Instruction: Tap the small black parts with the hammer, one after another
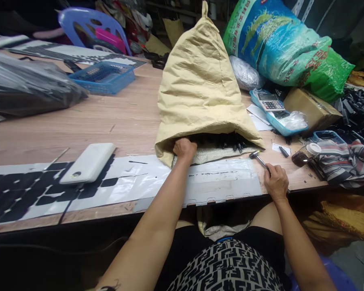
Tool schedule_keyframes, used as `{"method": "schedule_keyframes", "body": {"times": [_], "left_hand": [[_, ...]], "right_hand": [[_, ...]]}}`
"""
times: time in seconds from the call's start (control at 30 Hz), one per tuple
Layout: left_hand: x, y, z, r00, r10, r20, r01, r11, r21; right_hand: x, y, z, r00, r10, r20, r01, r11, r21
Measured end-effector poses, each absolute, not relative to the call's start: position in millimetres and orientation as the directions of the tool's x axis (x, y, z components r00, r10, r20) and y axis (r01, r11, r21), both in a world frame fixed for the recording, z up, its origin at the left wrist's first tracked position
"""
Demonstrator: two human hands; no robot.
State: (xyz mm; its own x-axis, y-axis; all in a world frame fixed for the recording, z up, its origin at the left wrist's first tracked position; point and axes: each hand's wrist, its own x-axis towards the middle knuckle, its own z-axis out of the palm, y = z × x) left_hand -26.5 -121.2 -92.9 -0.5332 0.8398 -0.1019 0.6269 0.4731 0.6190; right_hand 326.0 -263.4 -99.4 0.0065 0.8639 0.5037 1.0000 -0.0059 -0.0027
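Observation:
A pale yellow cloth sack (203, 89) lies on the table with its mouth towards me, and several small black parts (235, 143) show in the dark opening. At the left side of that mouth is my left hand (185, 148), its fingers curled inward. Whatever those fingers hold is hidden. My right hand (276, 180) is closed round the handle of a small hammer (259, 158), whose metal head rests near the sack's right corner. A whitish sheet (221, 188) lies under the front of the sack.
A white power bank (88, 162) with a cable sits on a black-patterned sheet (12, 190) at left. Behind are a blue basket (109, 83) and a grey plastic bag (27, 87). Right stand a calculator (270, 103), a jar (301, 157) and striped cloth (346, 161).

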Motion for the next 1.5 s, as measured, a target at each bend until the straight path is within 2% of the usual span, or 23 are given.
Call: {"method": "schedule_keyframes", "body": {"times": [0.1, 0.17, 0.23, 0.3, 0.4, 0.5, 0.63, 0.77, 0.83, 0.93, 1.0, 1.07, 1.2, 1.5], "left_hand": [[-32.7, -144.9, -90.6, -0.540, 0.840, -0.057, 0.631, 0.449, 0.633], [-31.8, -169.7, -90.3, -0.477, 0.879, -0.027, 0.610, 0.353, 0.710], [-25.1, -196.4, -91.2, -0.346, 0.938, 0.003, 0.560, 0.204, 0.803], [-14.1, -218.6, -93.8, -0.137, 0.989, 0.063, 0.533, 0.019, 0.846], [1.6, -235.0, -100.4, 0.144, 0.981, 0.130, 0.567, -0.190, 0.802], [8.4, -234.3, -106.5, 0.245, 0.961, 0.125, 0.612, -0.254, 0.749], [12.4, -225.6, -109.5, 0.264, 0.957, 0.121, 0.630, -0.266, 0.730], [18.9, -219.8, -113.1, 0.201, 0.973, 0.112, 0.638, -0.217, 0.739], [20.2, -218.5, -116.0, 0.187, 0.974, 0.129, 0.623, -0.219, 0.751], [19.1, -218.1, -120.3, 0.186, 0.969, 0.165, 0.598, -0.245, 0.763], [18.1, -218.5, -121.8, 0.186, 0.967, 0.175, 0.595, -0.252, 0.763], [17.9, -218.9, -122.0, 0.179, 0.968, 0.173, 0.601, -0.247, 0.760], [19.6, -219.0, -119.2, 0.171, 0.973, 0.157, 0.616, -0.230, 0.754], [20.6, -217.5, -121.5, 0.157, 0.976, 0.150, 0.610, -0.215, 0.762]], "right_hand": [[326.0, -263.2, -100.3, 0.009, 0.862, 0.507, 1.000, -0.009, -0.002], [326.6, -262.6, -101.6, 0.007, 0.862, 0.508, 1.000, -0.009, 0.000], [327.5, -261.9, -103.0, 0.009, 0.861, 0.508, 1.000, -0.009, -0.002], [328.2, -261.2, -103.7, 0.013, 0.861, 0.508, 1.000, -0.008, -0.011], [328.3, -260.8, -103.8, 0.015, 0.860, 0.510, 1.000, -0.004, -0.022], [327.8, -260.6, -103.6, 0.016, 0.858, 0.513, 1.000, -0.004, -0.024], [330.9, -258.3, -104.6, 0.024, 0.857, 0.515, 0.999, -0.010, -0.030], [333.8, -256.8, -103.3, 0.000, 0.868, 0.496, 0.997, 0.040, -0.069], [327.7, -260.5, -99.9, 0.010, 0.868, 0.496, 0.983, 0.083, -0.166], [304.6, -273.7, -91.0, 0.013, 0.873, 0.487, 0.889, 0.213, -0.406], [283.9, -284.7, -84.0, -0.055, 0.892, 0.450, 0.770, 0.324, -0.549], [264.7, -294.5, -78.5, -0.132, 0.897, 0.421, 0.689, 0.389, -0.611], [243.3, -304.2, -77.3, -0.219, 0.893, 0.392, 0.651, 0.433, -0.623], [247.7, -301.5, -75.4, -0.189, 0.902, 0.388, 0.676, 0.406, -0.615]]}}
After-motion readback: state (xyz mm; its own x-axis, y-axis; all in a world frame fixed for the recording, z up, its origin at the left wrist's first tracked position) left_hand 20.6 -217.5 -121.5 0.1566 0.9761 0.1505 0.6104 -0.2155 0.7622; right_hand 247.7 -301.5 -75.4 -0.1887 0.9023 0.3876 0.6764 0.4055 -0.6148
